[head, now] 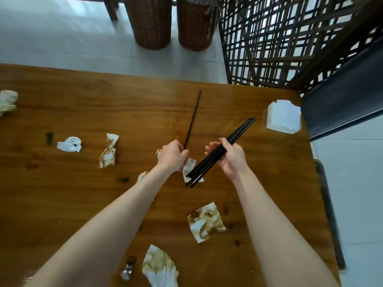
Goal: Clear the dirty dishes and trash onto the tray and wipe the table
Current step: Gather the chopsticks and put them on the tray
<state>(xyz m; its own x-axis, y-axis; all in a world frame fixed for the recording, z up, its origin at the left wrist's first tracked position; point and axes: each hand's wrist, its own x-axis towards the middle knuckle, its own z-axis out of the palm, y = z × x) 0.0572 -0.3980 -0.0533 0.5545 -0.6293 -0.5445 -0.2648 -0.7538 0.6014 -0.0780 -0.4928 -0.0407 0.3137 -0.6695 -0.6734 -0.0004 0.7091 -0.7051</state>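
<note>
Two bare forearms w/ bare L hand (171, 156) & R hand (232, 160)

- big brown wooden table (83, 96): varnished, pretty glossy, grain showing clearly, light bouncing off the far part
- bundle of black chopsticks (238, 131) and single thin dark chopstick (193, 117): smooth, slight sheen; plastic or lacquered wood, can't tell
- crumpled white paper napkins (205, 223): soft, matt, wrinkly, stained brown
- white square dish (284, 117), far right: smooth and shiny, ceramic-looking
- two brown wicker baskets (151, 21), far side: rough weave, matt
- pale floor tiles (62, 38): smooth, mild shine
</note>
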